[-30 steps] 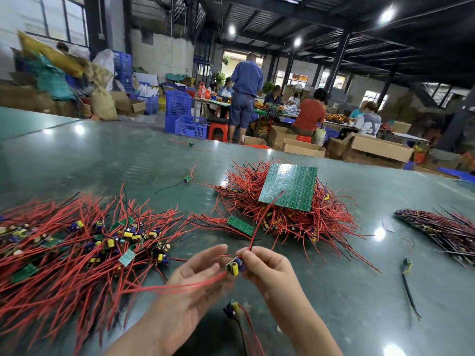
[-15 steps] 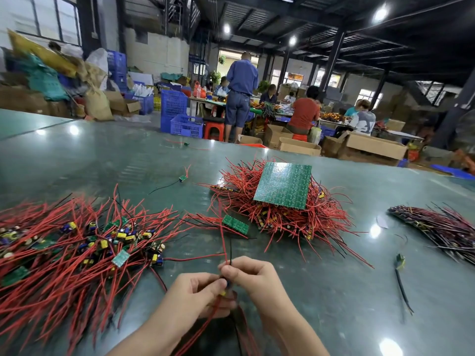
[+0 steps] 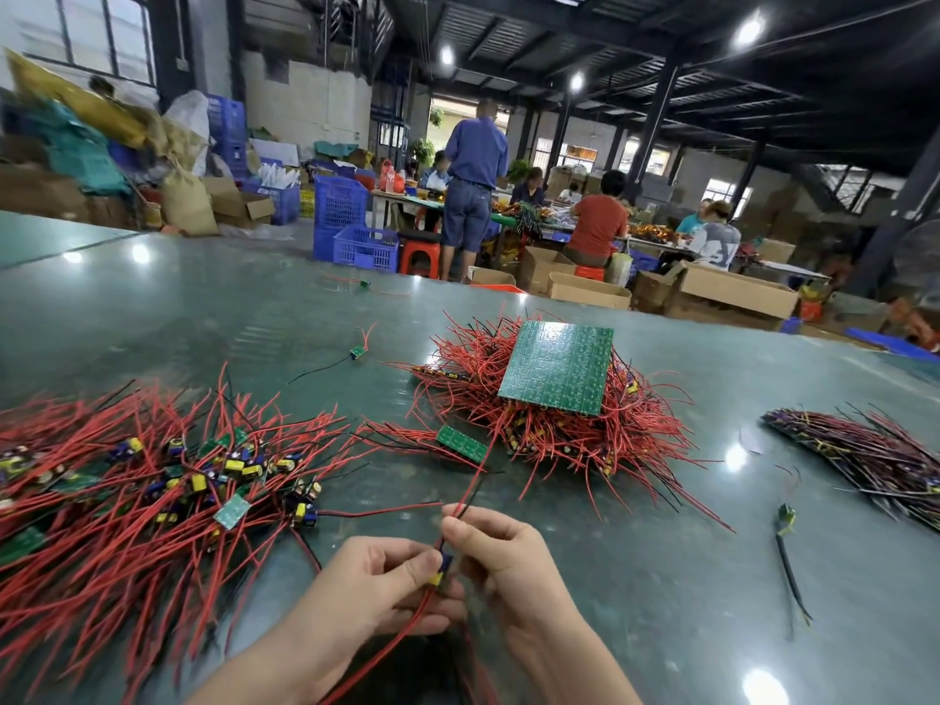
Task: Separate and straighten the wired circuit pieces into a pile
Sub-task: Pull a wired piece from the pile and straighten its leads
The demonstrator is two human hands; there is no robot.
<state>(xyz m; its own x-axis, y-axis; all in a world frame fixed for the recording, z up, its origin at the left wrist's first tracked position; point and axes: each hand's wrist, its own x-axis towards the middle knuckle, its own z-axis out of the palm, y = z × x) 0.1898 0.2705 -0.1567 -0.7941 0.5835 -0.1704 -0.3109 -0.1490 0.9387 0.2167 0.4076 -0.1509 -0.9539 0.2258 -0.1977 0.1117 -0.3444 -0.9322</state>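
Observation:
A small circuit piece (image 3: 441, 568) with a blue and yellow part sits between both hands near the table's front edge. My left hand (image 3: 374, 590) pinches it from the left, red wire trailing down past the palm. My right hand (image 3: 503, 562) pinches its red and black wires (image 3: 470, 488), which rise away toward the far pile. A spread pile of separated pieces (image 3: 152, 480) lies on the left. A tangled heap (image 3: 549, 414) with a green panel board (image 3: 559, 366) on top sits in the middle.
The green table (image 3: 661, 577) carries a bundle of dark wired pieces (image 3: 875, 450) at the right, a loose black-wired piece (image 3: 786, 526), a small green board strip (image 3: 462, 442) and a stray piece (image 3: 356, 352) farther back. People work at benches beyond.
The hands stay together at the front edge; the right fingers have slid up along the wires, which now stand straighter. The camera has moved slightly.

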